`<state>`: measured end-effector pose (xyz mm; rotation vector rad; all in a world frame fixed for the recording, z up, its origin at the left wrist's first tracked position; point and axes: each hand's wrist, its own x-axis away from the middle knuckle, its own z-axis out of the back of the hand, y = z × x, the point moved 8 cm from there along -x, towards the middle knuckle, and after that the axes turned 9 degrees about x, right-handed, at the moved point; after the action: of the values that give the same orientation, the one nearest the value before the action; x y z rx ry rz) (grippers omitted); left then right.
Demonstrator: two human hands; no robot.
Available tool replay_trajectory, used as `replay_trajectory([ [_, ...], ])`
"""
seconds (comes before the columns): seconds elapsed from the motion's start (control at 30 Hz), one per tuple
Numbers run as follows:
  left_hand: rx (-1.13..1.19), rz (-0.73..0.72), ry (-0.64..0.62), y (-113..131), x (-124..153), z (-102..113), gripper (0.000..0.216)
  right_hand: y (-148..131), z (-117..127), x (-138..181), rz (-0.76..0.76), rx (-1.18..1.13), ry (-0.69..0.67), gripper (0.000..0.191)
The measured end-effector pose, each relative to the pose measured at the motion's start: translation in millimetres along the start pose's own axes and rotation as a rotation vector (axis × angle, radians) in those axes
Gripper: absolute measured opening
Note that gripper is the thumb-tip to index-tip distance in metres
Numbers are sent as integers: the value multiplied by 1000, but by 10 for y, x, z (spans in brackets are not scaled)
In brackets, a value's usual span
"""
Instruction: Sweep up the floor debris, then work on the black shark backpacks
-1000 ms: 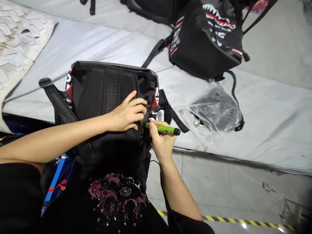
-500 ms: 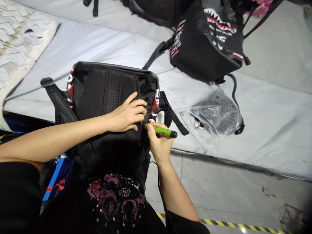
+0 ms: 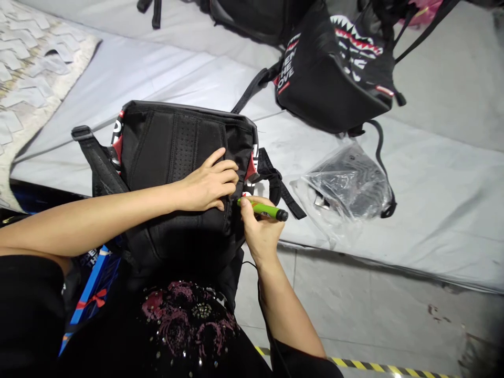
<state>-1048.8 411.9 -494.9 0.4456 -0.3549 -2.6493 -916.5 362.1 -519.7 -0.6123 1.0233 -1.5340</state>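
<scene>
Two hands work at the near edge of the grey-covered table (image 3: 433,173): the left hand (image 3: 207,184) lies curled and pressing on the black padded fabric backpack (image 3: 177,157), apparently to keep its back panel taut, while the right hand (image 3: 260,231) pinches a green pen-shaped tool (image 3: 262,209) whose tip meets the bag's right seam. That backpack overhangs the edge toward the person's lap; a clear plastic bag of dark parts (image 3: 346,184) lies near on the right, a second black shark-mouth backpack (image 3: 334,63) sits toward the far edge, and bare cover lies between them.

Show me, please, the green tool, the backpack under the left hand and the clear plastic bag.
green tool (image 3: 264,210), head view, middle of its barrel.
backpack (image 3: 173,142), head view, padded back panel.
clear plastic bag (image 3: 348,184), head view, its crinkled middle.
</scene>
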Motion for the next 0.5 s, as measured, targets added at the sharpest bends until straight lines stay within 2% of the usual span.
replay_trajectory([
  [0.2, -198, -122, -225, 30, -191, 340, 29, -106, 97, 139, 65, -17, -1, 13],
  [0.3, -283, -84, -254, 50, -210, 538, 26, -365, 148, 217, 299, -34, 24, 20],
  [0.4, -313, -53, -139, 259, -161, 847, 17, -731, 229, 264, 554, 23, 55, 30],
  [0.5, -240, 8, 51, 714, 23, 1285, 15, -1181, 440, 390, 745, 186, 120, 27],
])
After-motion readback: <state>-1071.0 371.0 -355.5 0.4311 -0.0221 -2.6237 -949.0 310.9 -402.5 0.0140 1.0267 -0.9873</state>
